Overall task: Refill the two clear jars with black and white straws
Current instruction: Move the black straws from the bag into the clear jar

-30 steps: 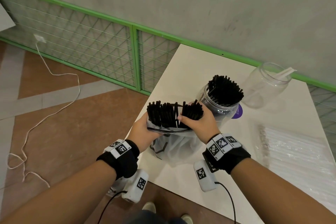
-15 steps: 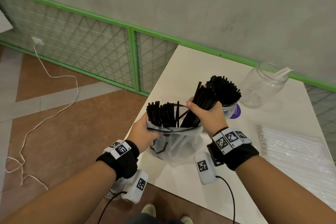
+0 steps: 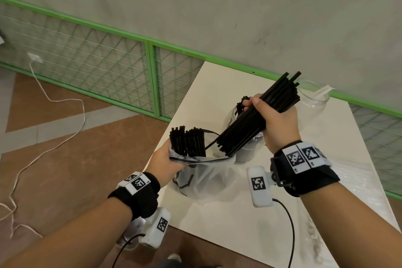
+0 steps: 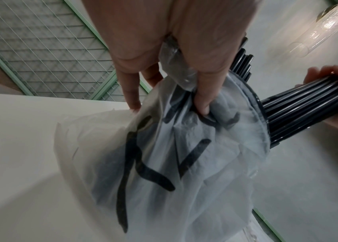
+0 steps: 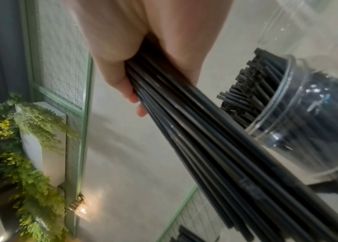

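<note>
My right hand (image 3: 277, 118) grips a thick bundle of black straws (image 3: 254, 117), tilted up to the right, its lower ends at the mouth of a clear plastic bag (image 3: 208, 174). My left hand (image 3: 166, 160) pinches the bag's rim at the table's left edge. More black straws (image 3: 188, 142) stand in the bag. Behind my right hand is a clear jar (image 3: 231, 115) packed with black straws, seen close in the right wrist view as the jar (image 5: 308, 117) beside the bundle (image 5: 205, 139). A second clear jar (image 3: 313, 104) stands farther right, with a white piece at its mouth.
The white table (image 3: 228, 213) has its left edge and near corner by my left wrist. A wrapped pack of white straws (image 3: 359, 183) lies on its right side. A green mesh fence (image 3: 97, 72) runs behind, and a white cable (image 3: 54, 100) trails on the floor.
My right hand has pulled a bundle of black straws up and to the right out of the bag. My left hand kept hold of the bag's rim.
</note>
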The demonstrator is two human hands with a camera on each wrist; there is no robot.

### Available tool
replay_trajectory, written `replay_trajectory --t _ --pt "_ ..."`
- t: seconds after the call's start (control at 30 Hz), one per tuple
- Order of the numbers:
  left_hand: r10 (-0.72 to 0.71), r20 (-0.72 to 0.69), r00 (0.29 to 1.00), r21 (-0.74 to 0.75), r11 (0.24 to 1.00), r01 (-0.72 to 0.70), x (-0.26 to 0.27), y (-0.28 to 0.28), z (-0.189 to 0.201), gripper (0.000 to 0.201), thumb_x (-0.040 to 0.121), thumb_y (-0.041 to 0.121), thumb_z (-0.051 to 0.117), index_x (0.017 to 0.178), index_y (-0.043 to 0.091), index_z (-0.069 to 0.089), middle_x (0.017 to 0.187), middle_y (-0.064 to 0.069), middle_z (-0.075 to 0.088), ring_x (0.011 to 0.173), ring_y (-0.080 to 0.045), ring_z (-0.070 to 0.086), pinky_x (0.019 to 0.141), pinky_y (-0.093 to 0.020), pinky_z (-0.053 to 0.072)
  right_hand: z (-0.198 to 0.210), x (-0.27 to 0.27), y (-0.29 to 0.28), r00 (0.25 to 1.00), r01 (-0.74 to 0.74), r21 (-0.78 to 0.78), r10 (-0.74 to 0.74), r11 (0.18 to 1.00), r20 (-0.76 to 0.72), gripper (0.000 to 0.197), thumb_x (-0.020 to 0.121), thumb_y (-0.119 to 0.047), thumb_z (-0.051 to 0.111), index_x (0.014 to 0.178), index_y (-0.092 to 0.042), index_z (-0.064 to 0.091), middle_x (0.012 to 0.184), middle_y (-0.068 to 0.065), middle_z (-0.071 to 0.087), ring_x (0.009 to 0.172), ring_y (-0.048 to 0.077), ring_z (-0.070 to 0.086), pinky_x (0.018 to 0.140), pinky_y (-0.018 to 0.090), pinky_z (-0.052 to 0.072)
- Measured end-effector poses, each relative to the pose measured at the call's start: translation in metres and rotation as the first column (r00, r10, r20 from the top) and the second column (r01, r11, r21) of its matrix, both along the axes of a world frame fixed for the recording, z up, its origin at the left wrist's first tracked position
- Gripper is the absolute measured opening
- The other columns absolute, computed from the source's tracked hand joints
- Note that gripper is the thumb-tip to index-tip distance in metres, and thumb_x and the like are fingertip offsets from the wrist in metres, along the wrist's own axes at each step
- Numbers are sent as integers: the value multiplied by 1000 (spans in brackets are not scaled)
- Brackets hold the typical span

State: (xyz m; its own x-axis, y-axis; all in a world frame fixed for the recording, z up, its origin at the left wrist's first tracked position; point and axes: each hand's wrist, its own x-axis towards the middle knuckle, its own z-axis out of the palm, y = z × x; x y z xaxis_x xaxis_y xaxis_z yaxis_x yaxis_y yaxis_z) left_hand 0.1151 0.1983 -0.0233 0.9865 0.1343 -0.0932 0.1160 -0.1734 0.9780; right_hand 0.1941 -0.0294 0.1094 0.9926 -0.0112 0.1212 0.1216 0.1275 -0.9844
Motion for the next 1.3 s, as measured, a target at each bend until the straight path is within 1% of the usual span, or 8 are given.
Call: replay_trajectory --t 0.13,0.3,0.53,0.63,0.73,0.83,1.1,1.3 --pt "2 -6 1000 -3 1000 -2 1 0 0 48 73 13 80 105 40 56 103 13 69 98 3 62 89 -28 50 15 2 -10 997 28 56 -32 998 71 21 84 0 61 71 -15 64 74 7 63 78 26 61 79 41 53" --pt "4 -6 1000 -8 1000 -4 2 2 -2 49 73 14 80 106 40 56 107 12 68 103 -2 62 92 -30 50 36 15 -35 966 178 248 -217 952 139 19 87 7 57 76 -9 59 68 3 63 71 20 61 74 35 52" --pt "13 -6 1000 -14 1000 -13 0 2 2 49 75 11 78 105 42 56 106 15 67 102 1 61 89 -26 49 24 51 -43 967 231 360 -254 904 15 4 88 3 58 90 1 55 72 9 63 71 19 65 72 33 55" --pt "4 -3 1000 -1 1000 -4 -2 0 7 47 77 10 77 103 42 55 104 17 66 98 7 60 84 -19 48 14 61 -39 959 279 377 -276 883 -63 20 86 4 60 103 1 50 74 11 63 68 19 67 65 31 55" --pt "7 2 1000 -6 1000 -7 -2 1 9 49 77 5 76 103 40 55 103 16 66 96 9 59 82 -15 47 20 69 -40 933 348 359 -358 866 -41 13 86 6 60 90 -3 51 65 6 65 65 19 65 66 33 55" --pt "9 -9 1000 -9 1000 -10 -1 5 8 53 77 4 75 114 35 54 105 16 65 96 10 60 82 -12 47 31 73 -43 911 370 293 -407 881 72 18 82 3 63 89 -10 52 73 5 66 75 22 66 80 41 56" --pt "18 -32 999 15 1000 -17 0 6 5 56 74 3 77 118 30 54 102 14 67 95 5 63 81 -18 49 37 54 -23 932 204 -148 -145 968 332 8 83 -10 66 77 -16 65 79 -1 69 86 24 67 87 45 54" --pt "8 -22 1000 8 1000 -8 0 7 6 55 74 5 78 114 35 54 104 13 67 99 0 62 85 -23 49 50 43 -20 916 170 12 -163 985 368 21 83 -4 65 75 -24 65 77 -3 68 84 27 65 83 41 54"
